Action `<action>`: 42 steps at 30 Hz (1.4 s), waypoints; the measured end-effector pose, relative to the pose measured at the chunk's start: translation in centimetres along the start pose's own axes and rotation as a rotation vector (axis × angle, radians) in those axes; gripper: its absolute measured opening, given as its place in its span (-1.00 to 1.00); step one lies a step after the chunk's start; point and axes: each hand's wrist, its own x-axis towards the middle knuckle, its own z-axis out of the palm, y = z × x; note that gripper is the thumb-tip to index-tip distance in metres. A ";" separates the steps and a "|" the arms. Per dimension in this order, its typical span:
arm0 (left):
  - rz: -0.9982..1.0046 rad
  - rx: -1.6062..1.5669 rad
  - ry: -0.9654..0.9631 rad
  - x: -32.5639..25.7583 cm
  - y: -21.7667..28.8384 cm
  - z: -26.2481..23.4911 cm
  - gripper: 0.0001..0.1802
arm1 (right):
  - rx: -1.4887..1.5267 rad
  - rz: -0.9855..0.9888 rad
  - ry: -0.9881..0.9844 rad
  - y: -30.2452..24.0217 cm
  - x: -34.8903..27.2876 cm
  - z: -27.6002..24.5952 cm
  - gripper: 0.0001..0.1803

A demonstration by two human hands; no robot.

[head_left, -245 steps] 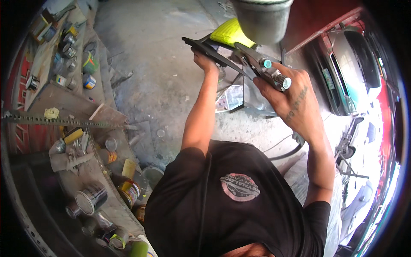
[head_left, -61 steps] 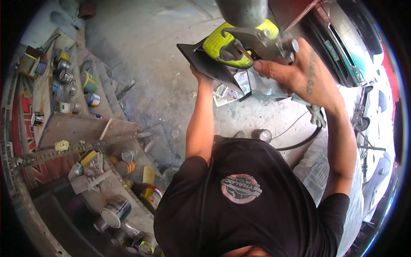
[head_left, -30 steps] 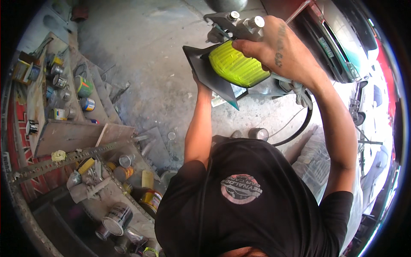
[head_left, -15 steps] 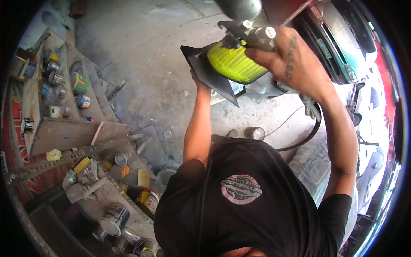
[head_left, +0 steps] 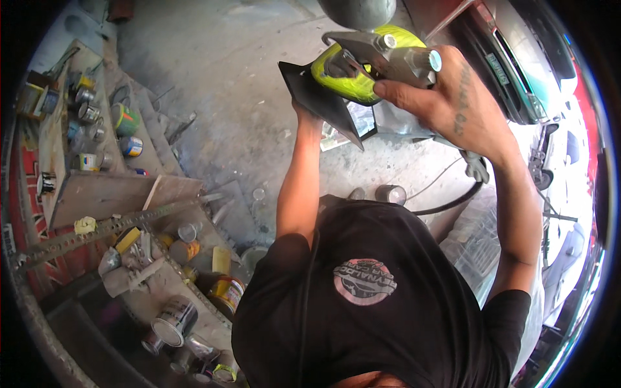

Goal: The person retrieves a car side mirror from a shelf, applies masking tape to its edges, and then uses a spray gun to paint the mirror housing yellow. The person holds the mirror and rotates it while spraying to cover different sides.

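Observation:
My right hand (head_left: 462, 107) is closed around a spray gun (head_left: 411, 68), its thumb along the near side. A grey cup (head_left: 359, 11) sits at the gun's far end, and a dark hose (head_left: 453, 202) runs away below my wrist. Before the gun is a part with a black angled panel (head_left: 323, 107) and a bright yellow-green, tape-like covering (head_left: 346, 89). My left hand (head_left: 306, 116) holds this part from beneath; its fingers are hidden behind the panel. The gun partly covers the yellow-green side, and I cannot tell whether they touch.
Wooden shelves (head_left: 123, 187) with several paint cans (head_left: 127, 119) stand at left. More cans (head_left: 174, 321) crowd a lower bench. A parked car (head_left: 495, 71) is at the far right. Clear plastic sheeting (head_left: 471, 236) lies by my right side, and a small can (head_left: 391, 193) is on the concrete floor (head_left: 213, 77).
My right hand and the spray gun have shifted slightly right and nearer. The yellow-green part is turned differently, with more of it showing beyond the gun. My left hand has moved a little.

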 end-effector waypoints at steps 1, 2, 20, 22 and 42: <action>-0.039 -0.049 0.027 0.0 0.3 0.8 -0.48 | -0.022 -0.034 0.015 0.3 -0.3 0.0 -0.61; -0.016 -0.009 0.001 -0.2 0.7 1.4 -0.50 | -0.043 -0.070 0.029 0.6 -0.5 0.1 -0.61; -0.165 -0.087 -0.054 -0.3 0.9 -0.7 -0.61 | 0.034 0.154 -0.208 0.6 0.9 -0.8 -0.54; -0.046 0.121 -0.131 -1.4 1.3 1.8 -0.59 | -0.122 -0.111 0.050 2.4 -0.3 1.0 -0.57; 0.113 0.643 -0.009 2.4 0.6 -2.6 -0.48 | -0.169 -0.216 0.054 3.0 -0.7 1.2 -0.73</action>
